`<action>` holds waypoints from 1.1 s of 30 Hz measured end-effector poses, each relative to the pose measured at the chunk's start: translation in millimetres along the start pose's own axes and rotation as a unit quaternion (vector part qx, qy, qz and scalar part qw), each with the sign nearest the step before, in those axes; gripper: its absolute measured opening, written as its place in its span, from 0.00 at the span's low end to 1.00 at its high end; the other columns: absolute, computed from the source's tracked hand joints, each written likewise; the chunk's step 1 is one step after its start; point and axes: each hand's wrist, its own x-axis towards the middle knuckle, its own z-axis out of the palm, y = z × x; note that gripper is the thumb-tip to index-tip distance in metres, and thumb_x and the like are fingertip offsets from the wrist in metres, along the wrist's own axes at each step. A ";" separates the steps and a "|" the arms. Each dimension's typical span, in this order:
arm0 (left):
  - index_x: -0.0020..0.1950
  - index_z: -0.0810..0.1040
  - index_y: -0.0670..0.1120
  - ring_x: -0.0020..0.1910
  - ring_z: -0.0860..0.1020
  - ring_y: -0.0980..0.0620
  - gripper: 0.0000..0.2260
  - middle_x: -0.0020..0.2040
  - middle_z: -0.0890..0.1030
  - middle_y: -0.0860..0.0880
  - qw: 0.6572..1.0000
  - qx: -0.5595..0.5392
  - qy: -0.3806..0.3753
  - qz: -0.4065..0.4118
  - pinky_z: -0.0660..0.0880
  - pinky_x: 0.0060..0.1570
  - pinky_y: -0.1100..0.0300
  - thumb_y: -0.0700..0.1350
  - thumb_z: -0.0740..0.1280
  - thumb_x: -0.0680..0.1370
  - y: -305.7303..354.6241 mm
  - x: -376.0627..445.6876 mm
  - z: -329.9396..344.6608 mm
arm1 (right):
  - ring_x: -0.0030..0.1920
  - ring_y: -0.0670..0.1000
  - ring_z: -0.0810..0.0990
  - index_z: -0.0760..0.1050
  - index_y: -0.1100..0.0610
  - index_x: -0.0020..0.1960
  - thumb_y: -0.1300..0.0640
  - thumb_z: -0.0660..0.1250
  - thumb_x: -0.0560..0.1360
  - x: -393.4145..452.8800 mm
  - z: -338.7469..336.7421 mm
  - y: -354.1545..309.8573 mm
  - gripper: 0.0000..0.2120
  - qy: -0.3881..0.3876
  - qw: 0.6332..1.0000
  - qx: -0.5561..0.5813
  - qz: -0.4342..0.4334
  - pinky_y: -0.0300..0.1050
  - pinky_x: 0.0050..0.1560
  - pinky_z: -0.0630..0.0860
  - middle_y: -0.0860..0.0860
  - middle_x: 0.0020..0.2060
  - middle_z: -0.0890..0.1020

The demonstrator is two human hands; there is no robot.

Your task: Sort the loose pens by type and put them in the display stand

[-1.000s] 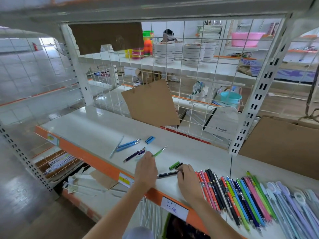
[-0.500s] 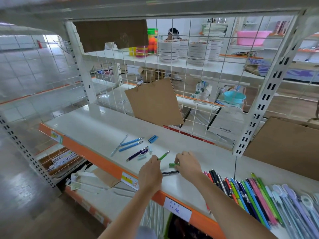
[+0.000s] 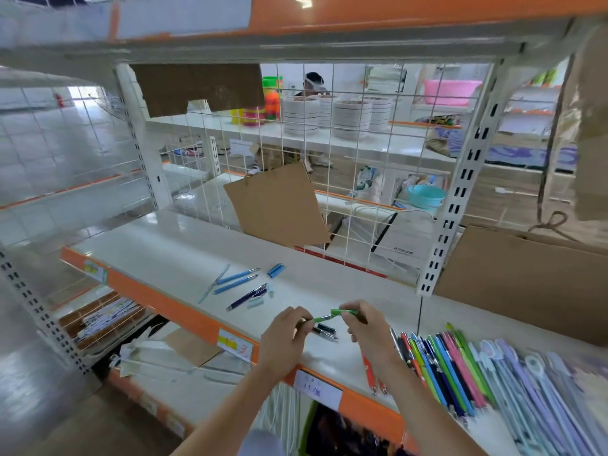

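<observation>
The white shelf point(image 3: 158, 255) with its orange front edge carries everything here. On its right end lies the sorted row of pens point(image 3: 441, 366), many colours packed side by side, their long axes running from the far side toward the front edge and slanting right. On the left half, well apart from that row, lie the loose pens: 2 light blue pens point(image 3: 236, 280) and a dark blue pen point(image 3: 247, 296), all angled roughly left-near to right-far, with a small blue cap point(image 3: 275, 270) beyond them.

Between those 2 groups, above the front of the shelf, both hands meet. The left hand point(image 3: 285, 337) pinches the body of a green pen point(image 3: 324, 319) at its left end; the right hand point(image 3: 368, 327) pinches the green cap point(image 3: 343, 312) at the right. The pen's long axis runs nearly left to right, tilted up toward the right hand, and cap and body look about to join or just apart; I cannot tell which. A black pen point(image 3: 325, 331) lies on the shelf just below them.

The sorted row lies to the right, so the right hand is the nearer one, and the pen would need turning about a quarter to match the row's direction.
</observation>
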 end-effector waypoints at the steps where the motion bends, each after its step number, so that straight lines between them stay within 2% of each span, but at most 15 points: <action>1: 0.49 0.75 0.50 0.43 0.73 0.55 0.07 0.44 0.76 0.54 1.000 -0.011 0.001 0.009 0.72 0.41 0.56 0.49 0.60 0.80 1.1 -1.2 0.1 | 0.35 0.46 0.74 0.75 0.53 0.48 0.63 0.62 0.78 -2.0 -1.0 -0.7 0.06 0.001 1.000 -0.009 -0.006 0.30 0.31 0.70 0.49 0.38 0.77; 4: 0.50 0.75 0.49 0.43 0.73 0.54 0.04 0.44 0.76 0.54 1.000 -0.014 0.008 0.008 0.72 0.42 0.56 0.46 0.61 0.80 4.6 -1.8 -2.7 | 0.38 0.47 0.74 0.76 0.54 0.49 0.62 0.62 0.77 -3.0 -2.0 -1.5 0.06 0.016 0.999 -0.037 -0.020 0.38 0.39 0.71 0.46 0.38 0.77; 7: 0.50 0.75 0.49 0.43 0.73 0.54 0.03 0.43 0.76 0.54 0.999 -0.025 0.019 -0.004 0.72 0.42 0.56 0.45 0.61 0.80 5.3 -1.9 -5.9 | 0.37 0.47 0.72 0.76 0.54 0.48 0.63 0.62 0.77 -2.3 -4.1 -3.3 0.06 0.039 0.997 -0.047 -0.038 0.37 0.36 0.66 0.45 0.36 0.76; 11: 0.50 0.75 0.48 0.40 0.72 0.56 0.03 0.38 0.75 0.55 0.999 -0.042 0.014 -0.003 0.68 0.38 0.62 0.45 0.62 0.80 6.6 -3.3 -11.9 | 0.35 0.42 0.71 0.75 0.54 0.49 0.62 0.62 0.78 -4.3 -5.3 -6.5 0.05 -0.001 0.994 -0.090 -0.067 0.35 0.36 0.65 0.44 0.36 0.74; 14: 0.50 0.77 0.44 0.37 0.70 0.59 0.06 0.35 0.72 0.59 0.999 -0.042 0.004 0.010 0.64 0.37 0.68 0.44 0.62 0.80 7.1 -5.2 -18.6 | 0.36 0.44 0.71 0.76 0.55 0.49 0.63 0.62 0.78 -5.0 -9.1 -8.8 0.06 -0.032 0.994 -0.088 -0.057 0.38 0.39 0.68 0.45 0.36 0.74; 20: 0.47 0.77 0.42 0.35 0.68 0.58 0.09 0.33 0.70 0.56 0.997 -0.056 -0.052 0.016 0.66 0.39 0.59 0.45 0.60 0.81 14.7 -3.1 -27.7 | 0.33 0.44 0.73 0.77 0.54 0.47 0.62 0.63 0.77 -9.9 -14.3 -16.2 0.05 -0.094 0.993 -0.059 -0.044 0.34 0.36 0.70 0.47 0.33 0.75; 24: 0.46 0.78 0.42 0.32 0.68 0.58 0.09 0.31 0.71 0.56 0.995 -0.078 -0.066 0.017 0.65 0.37 0.61 0.44 0.60 0.81 26.3 -2.9 -26.7 | 0.33 0.47 0.74 0.77 0.58 0.46 0.63 0.66 0.76 -10.5 -9.5 -17.9 0.02 -0.106 0.994 -0.002 -0.017 0.38 0.37 0.72 0.50 0.32 0.77; 26: 0.46 0.78 0.43 0.31 0.69 0.58 0.09 0.30 0.71 0.56 0.995 -0.076 -0.052 0.022 0.65 0.36 0.61 0.43 0.61 0.81 28.9 -3.4 -24.5 | 0.32 0.48 0.74 0.77 0.60 0.45 0.64 0.67 0.75 -11.3 -7.8 -18.6 0.01 -0.091 0.995 0.043 -0.002 0.39 0.35 0.72 0.52 0.30 0.78; 29: 0.45 0.80 0.44 0.33 0.72 0.56 0.08 0.33 0.76 0.56 0.998 -0.043 0.011 0.042 0.68 0.35 0.59 0.43 0.62 0.79 27.6 -2.9 -20.4 | 0.30 0.49 0.74 0.77 0.62 0.43 0.66 0.67 0.75 -11.7 -4.4 -21.6 0.02 -0.068 0.992 0.100 0.022 0.41 0.34 0.72 0.53 0.30 0.77; 31: 0.44 0.81 0.45 0.36 0.73 0.55 0.07 0.36 0.79 0.54 0.996 -0.003 0.062 0.067 0.67 0.33 0.62 0.44 0.63 0.77 24.6 -2.7 -17.3 | 0.28 0.48 0.74 0.77 0.64 0.43 0.66 0.67 0.75 -11.4 -1.3 -23.8 0.02 -0.071 0.986 0.138 0.053 0.39 0.31 0.71 0.55 0.29 0.77; 33: 0.42 0.81 0.47 0.37 0.70 0.57 0.06 0.35 0.79 0.54 0.989 0.042 0.098 0.098 0.65 0.31 0.65 0.44 0.64 0.75 24.3 -4.7 -17.6 | 0.26 0.48 0.72 0.76 0.66 0.41 0.67 0.68 0.74 -11.1 2.4 -24.5 0.04 -0.078 0.969 0.207 0.106 0.37 0.28 0.70 0.55 0.27 0.75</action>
